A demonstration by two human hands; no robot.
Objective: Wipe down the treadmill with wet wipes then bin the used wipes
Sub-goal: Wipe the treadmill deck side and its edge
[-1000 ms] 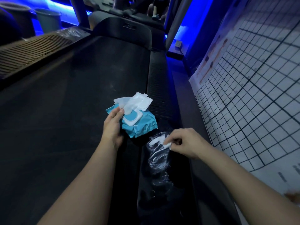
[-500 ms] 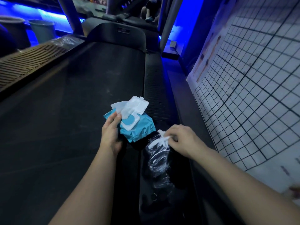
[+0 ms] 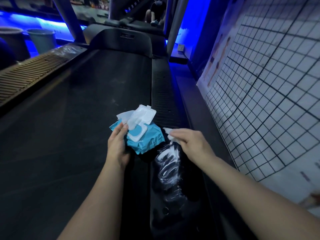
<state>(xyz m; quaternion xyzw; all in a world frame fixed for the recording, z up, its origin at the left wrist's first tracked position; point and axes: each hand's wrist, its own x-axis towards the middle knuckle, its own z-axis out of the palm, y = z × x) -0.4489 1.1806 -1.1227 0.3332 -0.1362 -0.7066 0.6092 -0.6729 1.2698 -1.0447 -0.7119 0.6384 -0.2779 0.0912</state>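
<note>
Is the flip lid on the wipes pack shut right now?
No, the white lid on the blue wipes pack stands flipped open.

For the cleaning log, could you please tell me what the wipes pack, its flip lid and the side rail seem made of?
Wipes pack: soft teal plastic film, creased. Flip lid: rigid white plastic, matte, standing open. Side rail: dark, ribbed, probably hard plastic; wet smears shine on it.
</note>
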